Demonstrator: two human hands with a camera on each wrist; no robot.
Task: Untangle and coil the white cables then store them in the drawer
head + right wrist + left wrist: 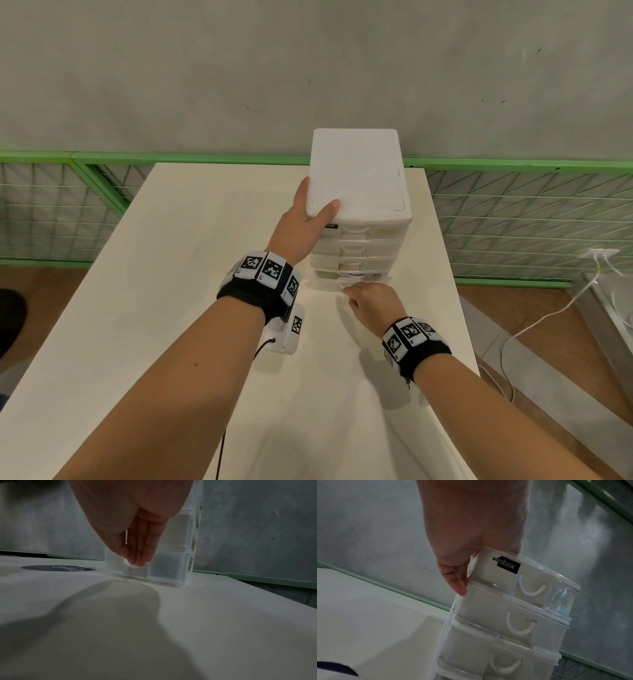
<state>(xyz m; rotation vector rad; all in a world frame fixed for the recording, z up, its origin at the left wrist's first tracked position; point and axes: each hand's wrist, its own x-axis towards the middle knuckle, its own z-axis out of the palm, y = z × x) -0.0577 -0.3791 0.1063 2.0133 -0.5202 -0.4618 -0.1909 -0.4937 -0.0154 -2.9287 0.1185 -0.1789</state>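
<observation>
A white plastic drawer unit (359, 171) with several translucent drawers stands at the far middle of the table. My left hand (308, 214) grips its top left front corner, thumb on the lid and fingers down the side (455, 580). My right hand (366, 298) is at the bottom drawer (349, 279), which stands out slightly from the unit. Its thumb and fingers (140, 555) pinch that drawer's white handle (127, 563). A bit of white cable (354, 274) shows inside the bottom drawer; the rest is hidden.
The cream table (205, 240) runs back to a grey wall. A green wire fence (513, 222) stands behind and beside it. On the floor to the right trails a white cord (548, 315). Under my left wrist lies a white device (291, 332) with a black lead.
</observation>
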